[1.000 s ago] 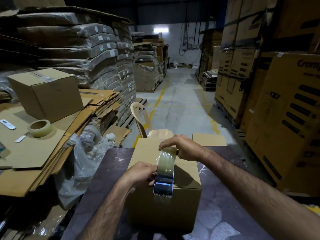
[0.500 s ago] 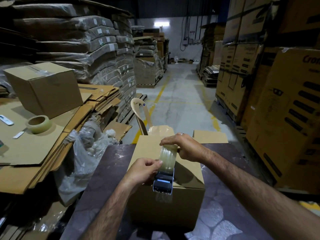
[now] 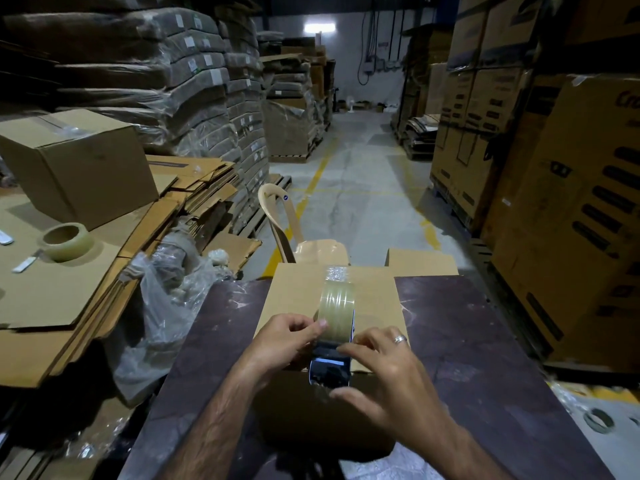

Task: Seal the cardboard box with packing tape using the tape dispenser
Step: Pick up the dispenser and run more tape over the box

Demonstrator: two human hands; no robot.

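dark tabletop (image 3: pixel 485 341): your right hand (image 3: pixel 388 372) just dropped from the roll, fingers loose at the tape dispenser (image 3: pixel 332 358), left hand (image 3: pixel 287 341) pinching it on the cardboard box (image 3: pixel 294 292), seam untaped.

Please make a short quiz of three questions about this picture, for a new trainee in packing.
1. True or false: the tape dispenser rests on top of the cardboard box.
2. Which hand wears a ring: A) left hand B) right hand?
3. Fill in: the spare tape roll lies on flat ____.

Key: 1 true; 2 B; 3 cardboard.
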